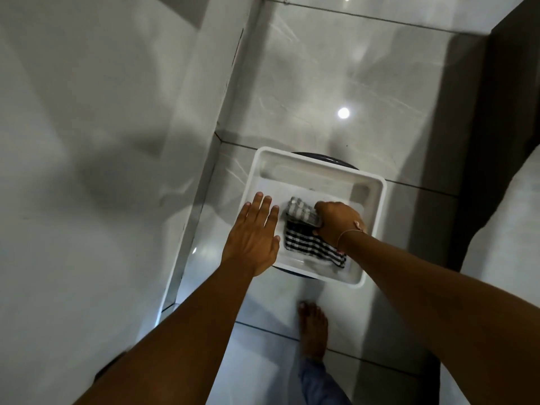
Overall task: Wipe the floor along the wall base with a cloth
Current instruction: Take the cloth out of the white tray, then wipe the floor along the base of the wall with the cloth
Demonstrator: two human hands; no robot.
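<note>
Down in the white tray (pixel 369 182), right hand (pixel 339 222) grips the checked cloth (pixel 309 244); left hand (pixel 254 232) flat, empty.

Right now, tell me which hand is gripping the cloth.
The right hand grips the checked cloth inside the white tray; the left hand is open, fingers spread.

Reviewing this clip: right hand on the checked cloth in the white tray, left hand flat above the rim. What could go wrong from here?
1. The white tray seems perched on a smaller dark round object; pulling the checked cloth with the right hand might tip it.
2. The left hand looks open, not gripping the rim, so it may not steady the tray.
3. The bare foot stands on glossy floor; a dripping cloth could make it slippery.
</note>
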